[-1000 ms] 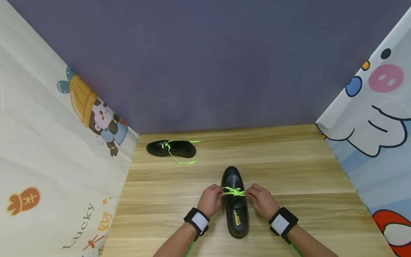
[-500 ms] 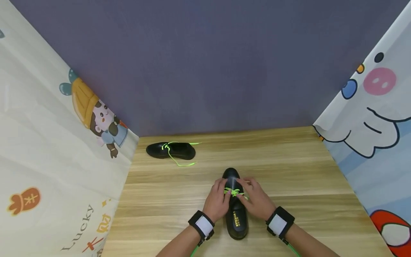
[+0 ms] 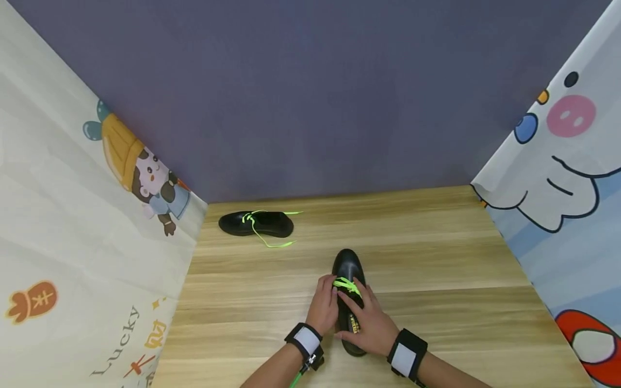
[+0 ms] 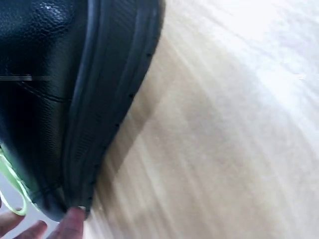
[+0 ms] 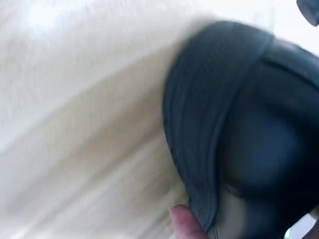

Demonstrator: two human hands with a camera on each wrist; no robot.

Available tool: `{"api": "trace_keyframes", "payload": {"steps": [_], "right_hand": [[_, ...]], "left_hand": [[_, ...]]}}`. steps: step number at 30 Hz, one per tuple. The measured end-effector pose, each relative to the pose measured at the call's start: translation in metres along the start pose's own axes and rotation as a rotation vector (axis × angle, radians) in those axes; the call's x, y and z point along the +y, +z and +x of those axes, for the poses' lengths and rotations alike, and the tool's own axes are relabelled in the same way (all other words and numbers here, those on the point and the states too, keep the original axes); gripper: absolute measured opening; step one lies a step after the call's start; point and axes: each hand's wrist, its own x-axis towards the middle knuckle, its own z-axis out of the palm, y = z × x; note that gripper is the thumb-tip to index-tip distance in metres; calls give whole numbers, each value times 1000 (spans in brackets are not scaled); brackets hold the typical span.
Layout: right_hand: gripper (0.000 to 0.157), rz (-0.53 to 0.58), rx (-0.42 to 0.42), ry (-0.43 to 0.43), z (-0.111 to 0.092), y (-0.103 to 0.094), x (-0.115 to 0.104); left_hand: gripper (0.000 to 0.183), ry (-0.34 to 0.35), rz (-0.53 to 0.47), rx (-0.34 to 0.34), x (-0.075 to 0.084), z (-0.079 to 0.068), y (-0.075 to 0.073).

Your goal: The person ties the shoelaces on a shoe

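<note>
A black leather shoe [image 3: 347, 262] stands on the wood-grain tabletop with its toe pointing away. Bright green laces [image 3: 345, 284] cross its front, partly covered by fingers. My left hand [image 3: 321, 310] lies along the shoe's left side, fingertips at the laces; the left wrist view has a fingertip [image 4: 74, 221] right at the sole edge. Spread over the shoe's opening is my right hand [image 3: 375, 324], its thumb reaching to the left side and its other fingers toward the laces and right side. In the right wrist view one fingertip [image 5: 184, 219] meets the sole edge.
A second black shoe [image 3: 278, 224] lies farther back on the left, its green lace ends trailing loose on the tabletop [image 3: 427, 237]. A dark grey-blue wall [image 3: 310, 97] closes the back. Printed cartoon sheets flank the left [image 3: 58, 188] and right [image 3: 577, 183].
Both hands have let go of the lace ends they pinched earlier. My right hand has come back and left over the shoe's opening, while the left has settled along its side.
</note>
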Motion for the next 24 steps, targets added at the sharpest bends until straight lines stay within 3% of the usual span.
{"api": "trace_keyframes", "payload": {"steps": [3, 10, 17, 24], "right_hand": [[87, 7, -12, 36, -2, 3, -5], [72, 20, -22, 86, 2, 3, -8], [67, 17, 11, 61, 14, -4, 6], [67, 40, 33, 128, 30, -20, 30]], "left_hand": [[30, 4, -13, -1, 0, 0, 0], [32, 10, -6, -36, 2, 1, 0], [33, 20, -29, -25, 0, 3, -2], [34, 24, -56, -27, 0, 5, -2]]}}
